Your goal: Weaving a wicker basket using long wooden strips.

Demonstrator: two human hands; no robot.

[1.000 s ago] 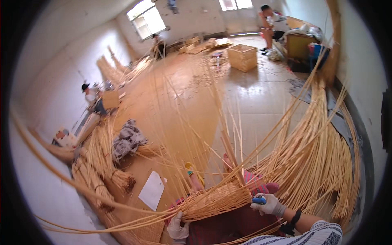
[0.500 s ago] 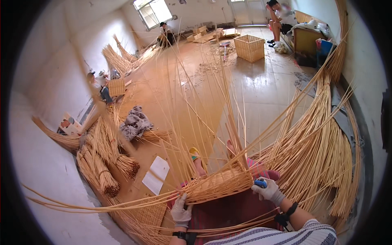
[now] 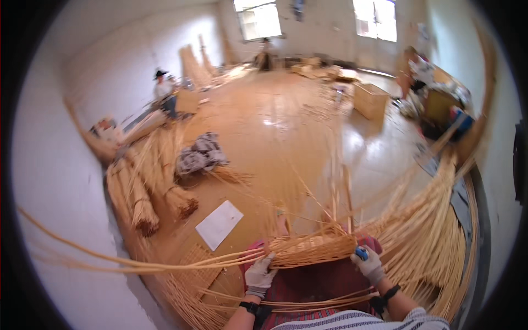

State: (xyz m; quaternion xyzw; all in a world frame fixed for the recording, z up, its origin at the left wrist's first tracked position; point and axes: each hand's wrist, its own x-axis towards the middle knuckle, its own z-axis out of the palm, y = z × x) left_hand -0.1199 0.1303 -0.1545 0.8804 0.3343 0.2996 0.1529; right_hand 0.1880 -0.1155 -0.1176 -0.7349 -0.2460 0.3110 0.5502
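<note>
A partly woven wicker basket (image 3: 313,251) lies across my lap, long upright stakes rising from its far side. My gloved left hand (image 3: 259,276) is closed on its near left corner, where several long willow rods (image 3: 165,268) stick out to the left. At the right end, my gloved right hand (image 3: 370,265) is wrapped round a small blue-handled tool (image 3: 361,253) close to the basket's corner. The working end of this tool cannot be made out. More rods (image 3: 324,300) lie across my lap below the basket.
Bundles of rods (image 3: 137,206) lie at left beside a grey cloth (image 3: 202,154) and a white sheet (image 3: 219,225). A large rod pile (image 3: 423,242) spreads at right. Farther off are a square basket (image 3: 370,102) and several seated people, one beside a woven panel (image 3: 187,102).
The view has swung, so the room appears shifted to the right and a second window shows. Both hands keep their hold, and the basket sits slightly farther right and more level in the picture.
</note>
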